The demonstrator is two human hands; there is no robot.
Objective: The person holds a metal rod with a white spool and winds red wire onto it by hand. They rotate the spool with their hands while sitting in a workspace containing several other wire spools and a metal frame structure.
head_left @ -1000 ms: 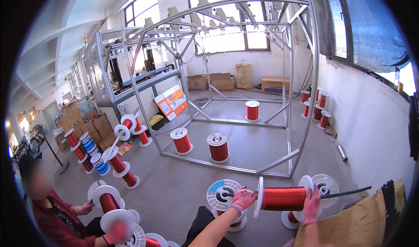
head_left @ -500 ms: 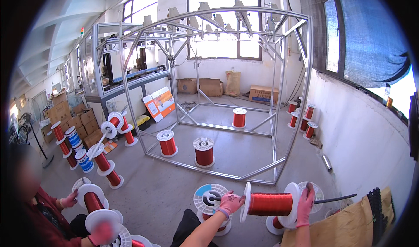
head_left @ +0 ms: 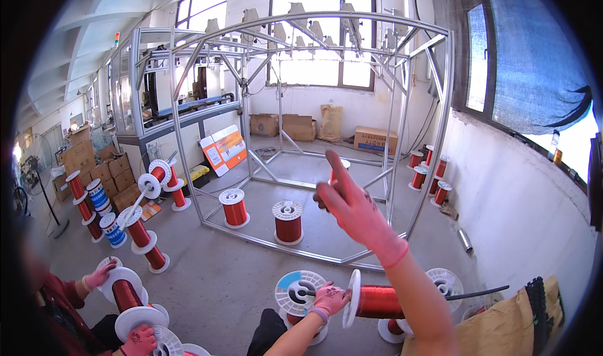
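My left hand (head_left: 331, 298), in a pink glove, is closed around the dark rod (head_left: 478, 292) beside the left flange of a spool of red wire (head_left: 379, 301). The spool lies on its side with the rod through it, white flanges at its ends. My right hand (head_left: 355, 214), also in a pink glove, is raised in front of the metal frame, holding nothing. Its index finger points up and the others are partly bent. My right forearm hides the spool's right end. An upright spool with a blue-marked white flange (head_left: 295, 288) stands just behind my left hand.
A metal frame (head_left: 301, 249) stands ahead, with red wire spools (head_left: 288, 223) on the floor inside. At left a co-worker's gloved hands (head_left: 139, 339) touch another spool (head_left: 128, 294). More spools (head_left: 139, 233) stand beyond. Brown sheeting (head_left: 512, 321) lies at lower right.
My right hand has let go of the spool's right flange and risen up and left, pointing. My left hand stays by the left flange. The co-worker's hands have shifted slightly.
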